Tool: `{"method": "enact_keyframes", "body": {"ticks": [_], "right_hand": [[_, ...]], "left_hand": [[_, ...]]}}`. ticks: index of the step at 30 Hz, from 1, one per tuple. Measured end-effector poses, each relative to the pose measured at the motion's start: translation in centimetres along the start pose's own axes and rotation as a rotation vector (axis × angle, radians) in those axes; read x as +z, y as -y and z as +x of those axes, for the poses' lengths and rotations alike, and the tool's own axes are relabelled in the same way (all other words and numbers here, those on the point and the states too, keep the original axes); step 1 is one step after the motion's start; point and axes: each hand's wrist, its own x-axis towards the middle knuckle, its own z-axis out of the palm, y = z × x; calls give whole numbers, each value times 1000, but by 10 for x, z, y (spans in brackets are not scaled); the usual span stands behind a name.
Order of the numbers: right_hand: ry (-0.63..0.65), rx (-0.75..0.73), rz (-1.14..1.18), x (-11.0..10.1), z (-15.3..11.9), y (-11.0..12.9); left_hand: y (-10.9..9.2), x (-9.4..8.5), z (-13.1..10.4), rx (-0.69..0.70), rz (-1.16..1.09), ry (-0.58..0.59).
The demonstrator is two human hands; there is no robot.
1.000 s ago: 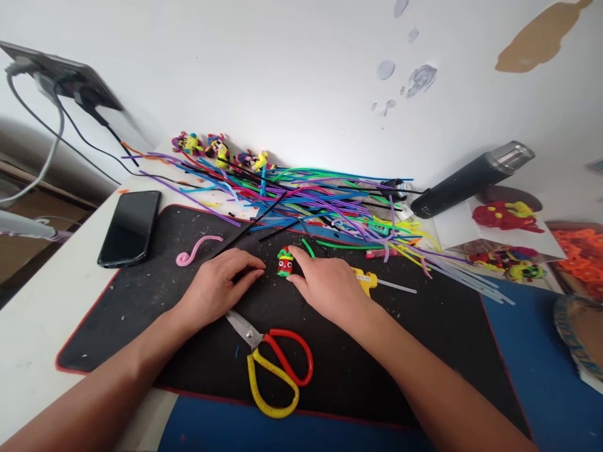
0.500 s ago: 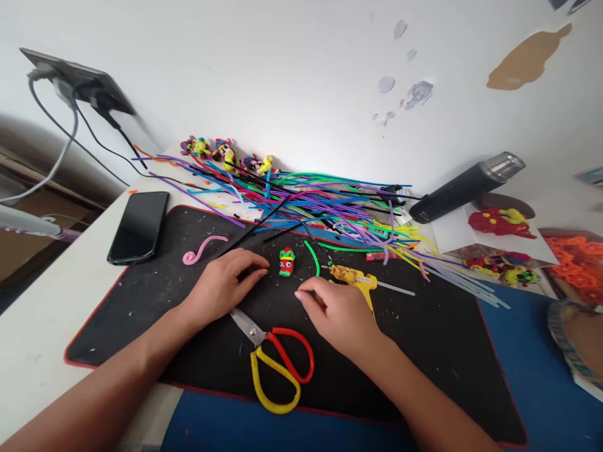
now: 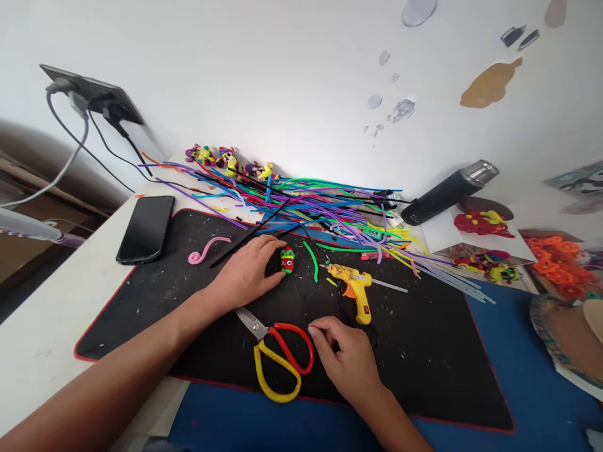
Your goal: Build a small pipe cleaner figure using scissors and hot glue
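My left hand (image 3: 249,267) has its thumb and fingertips closed around a small red figure (image 3: 287,260) with googly eyes and green and yellow trim, which lies on the black mat (image 3: 414,351). To its right is a short green pipe cleaner piece (image 3: 311,262). My right hand (image 3: 346,355) is curled near the mat's front, thumb against forefinger; whatever may be between them is too small to see. Beside it lie scissors (image 3: 277,358) with red and yellow handles. A yellow glue gun (image 3: 353,285) with a glue stick rests above the right hand.
A pink curled pipe cleaner (image 3: 207,250) lies left of my hand, near a black phone (image 3: 146,229). Many coloured pipe cleaners (image 3: 306,204) spread along the back, with several small figures (image 3: 230,163) behind them. A black flask (image 3: 447,194) leans at the right.
My left hand has moved right onto the red figure. My right hand has drawn back toward me, uncovering the glue gun's handle. The view has shifted slightly.
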Motion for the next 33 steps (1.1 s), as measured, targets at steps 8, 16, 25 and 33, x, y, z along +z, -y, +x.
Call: {"method": "enact_keyframes", "body": {"ticks": [8,16,25,33], "right_hand": [[0,-52,-119,8,-1,1],[-137,-202,-81,18,-3,-8],[-123,-196,-58,18,-3,-9],[-104,-196,-46,19,-4,-11]], "left_hand": [[-11,7,5,50,36,-24],[-14,15,5,95,67,-36],[-7,10,4,105,-25,20],[2,4,7,63,-168,68]]}}
